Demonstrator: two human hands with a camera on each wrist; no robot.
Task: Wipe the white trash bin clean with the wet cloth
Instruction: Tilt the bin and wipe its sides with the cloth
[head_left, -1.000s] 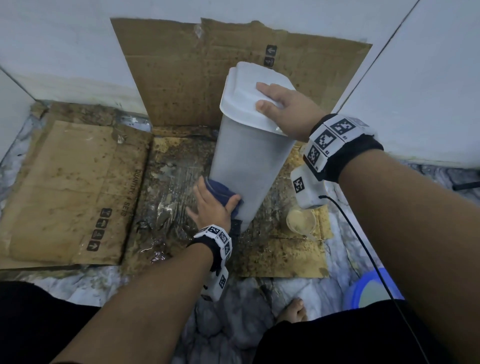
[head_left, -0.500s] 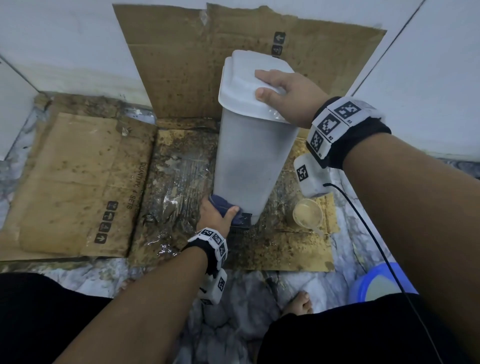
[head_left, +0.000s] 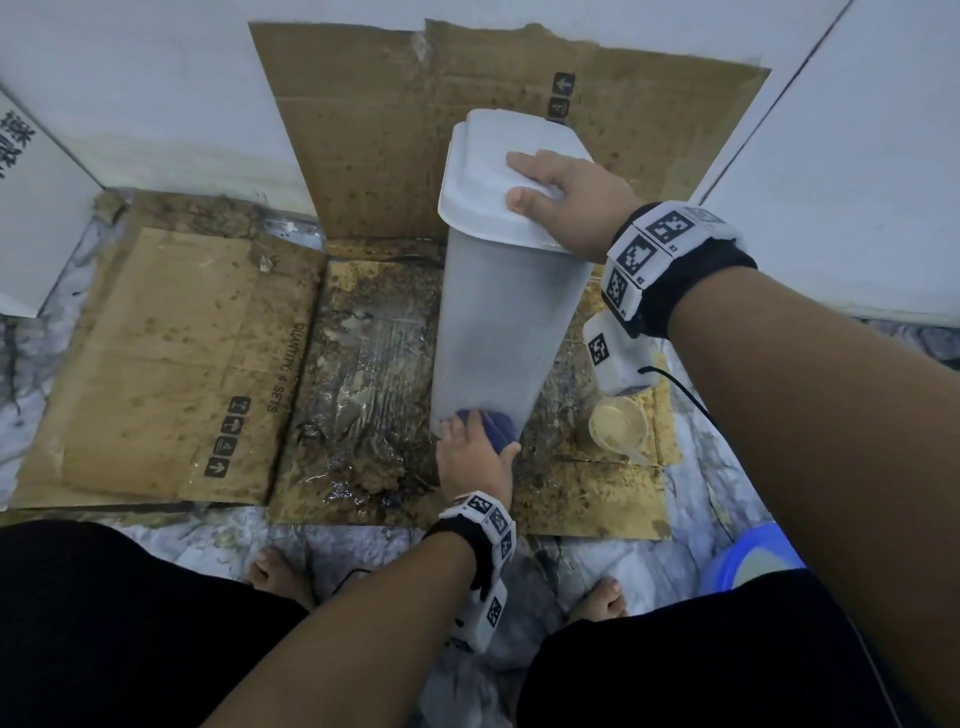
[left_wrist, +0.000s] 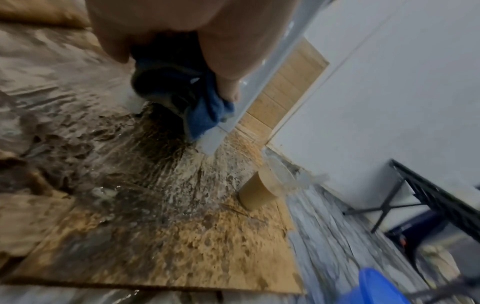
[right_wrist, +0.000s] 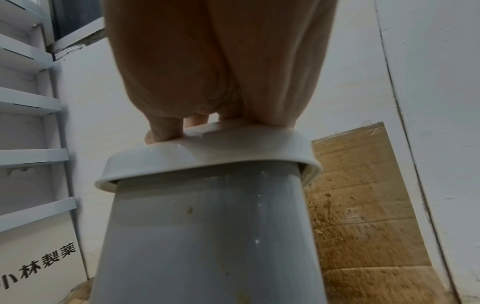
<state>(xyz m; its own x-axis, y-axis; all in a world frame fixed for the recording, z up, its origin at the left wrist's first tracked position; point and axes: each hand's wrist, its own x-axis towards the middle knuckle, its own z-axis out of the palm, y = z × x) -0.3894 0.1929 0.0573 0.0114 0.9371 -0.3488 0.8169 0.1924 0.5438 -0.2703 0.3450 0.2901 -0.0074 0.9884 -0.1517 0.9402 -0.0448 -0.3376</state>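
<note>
The tall white trash bin stands on wet, stained cardboard, its lid closed. My right hand lies flat on the lid with straight fingers, steadying the bin. My left hand presses a bunched dark blue wet cloth against the foot of the bin's near side. In the left wrist view the cloth is pinched between thumb and fingers against the bin's bottom corner.
A clear cup of beige liquid stands just right of the bin's base. A blue basin sits at the lower right by my knee. Cardboard leans on the back wall. My bare feet are near the cardboard edge.
My left hand slid the cloth down the bin's front, from mid-lower height to its bottom edge. The right hand stayed on the lid.
</note>
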